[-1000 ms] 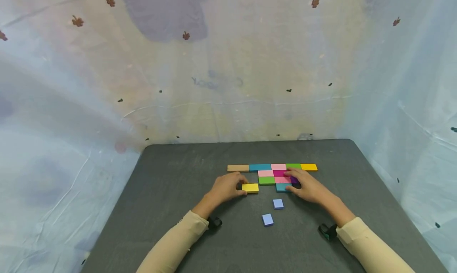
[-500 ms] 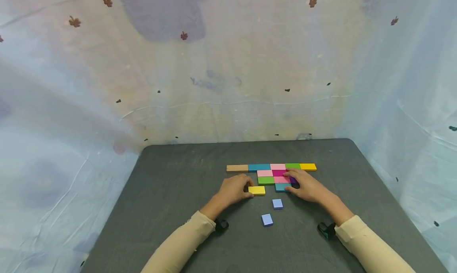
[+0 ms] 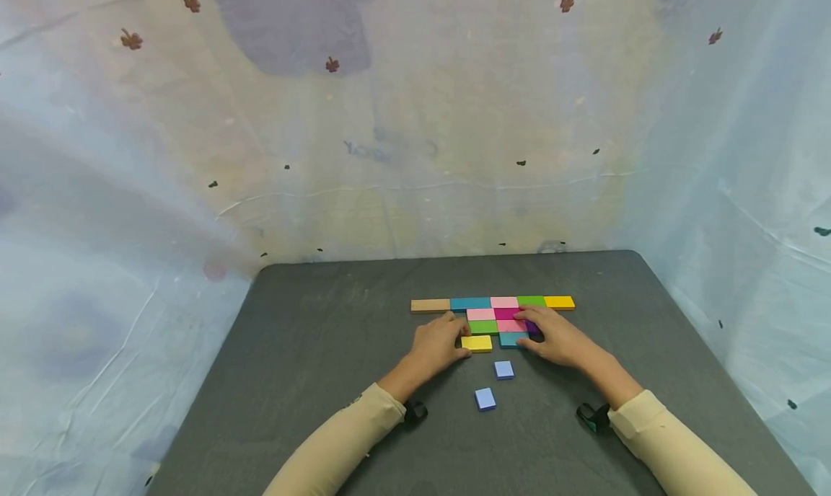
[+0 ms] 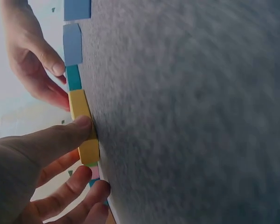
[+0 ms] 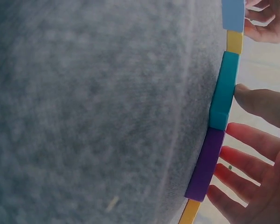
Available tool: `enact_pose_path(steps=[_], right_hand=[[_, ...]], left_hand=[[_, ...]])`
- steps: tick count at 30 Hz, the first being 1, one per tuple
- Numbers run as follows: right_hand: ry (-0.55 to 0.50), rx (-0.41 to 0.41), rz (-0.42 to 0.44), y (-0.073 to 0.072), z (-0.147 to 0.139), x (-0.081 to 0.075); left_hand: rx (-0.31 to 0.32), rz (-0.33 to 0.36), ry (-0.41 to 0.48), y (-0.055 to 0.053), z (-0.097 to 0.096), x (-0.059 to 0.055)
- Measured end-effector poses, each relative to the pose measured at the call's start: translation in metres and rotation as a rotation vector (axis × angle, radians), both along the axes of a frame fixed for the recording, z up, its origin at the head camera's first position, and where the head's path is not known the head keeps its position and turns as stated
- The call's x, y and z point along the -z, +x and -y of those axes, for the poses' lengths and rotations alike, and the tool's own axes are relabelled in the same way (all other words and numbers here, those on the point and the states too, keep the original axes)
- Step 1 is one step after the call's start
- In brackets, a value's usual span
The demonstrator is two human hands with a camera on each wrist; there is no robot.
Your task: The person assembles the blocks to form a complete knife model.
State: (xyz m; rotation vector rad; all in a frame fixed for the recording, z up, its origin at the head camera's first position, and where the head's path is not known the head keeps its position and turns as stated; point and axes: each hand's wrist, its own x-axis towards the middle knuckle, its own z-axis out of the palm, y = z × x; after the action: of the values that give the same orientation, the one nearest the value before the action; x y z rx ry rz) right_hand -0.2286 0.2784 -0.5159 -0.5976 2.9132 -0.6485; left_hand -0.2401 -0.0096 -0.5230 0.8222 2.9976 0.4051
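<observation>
In the head view my left hand [image 3: 436, 343] pinches a yellow block [image 3: 477, 344] by its left end. In the left wrist view the thumb presses along the face of that yellow block [image 4: 86, 140]. A narrow gap separates it from a teal block [image 3: 511, 340] on its right. My right hand [image 3: 557, 337] rests on the block group with fingers fairly straight. Its thumb touches the teal block [image 5: 224, 88], and its fingertips lie at the purple block [image 5: 206, 163] and a magenta block [image 3: 506, 313]. A green block [image 3: 482, 328] and a pink block [image 3: 511, 326] lie just behind.
A back row holds a tan block [image 3: 431, 306], a blue block [image 3: 470, 305], and pink, green and golden-yellow blocks [image 3: 560, 303]. Two light-blue square blocks [image 3: 503, 370] [image 3: 485, 399] lie nearer the front of the dark table [image 3: 311, 323]. A patterned sheet [image 3: 402, 121] hangs behind.
My left hand has slid the yellow block to the right, nearer the teal block and now just in front of the green one. The right hand has stayed in place.
</observation>
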Motion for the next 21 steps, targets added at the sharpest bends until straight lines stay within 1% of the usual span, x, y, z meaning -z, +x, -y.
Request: enact_pose_path(steps=[3, 11, 15, 21], right_hand=[[0.007, 0.003, 0.006, 0.000, 0.000, 0.000], [0.012, 0.012, 0.009, -0.001, 0.001, -0.001], [0.005, 0.008, 0.003, -0.001, 0.001, 0.000], [0.006, 0.008, -0.001, -0.001, 0.000, 0.001]], left_hand=[[-0.009, -0.014, 0.003, 0.000, -0.005, 0.001], [-0.043, -0.021, 0.024, -0.001, -0.014, 0.005], [-0.045, -0.025, 0.026, -0.002, -0.017, 0.006], [-0.043, -0.049, 0.039, -0.002, -0.020, 0.006]])
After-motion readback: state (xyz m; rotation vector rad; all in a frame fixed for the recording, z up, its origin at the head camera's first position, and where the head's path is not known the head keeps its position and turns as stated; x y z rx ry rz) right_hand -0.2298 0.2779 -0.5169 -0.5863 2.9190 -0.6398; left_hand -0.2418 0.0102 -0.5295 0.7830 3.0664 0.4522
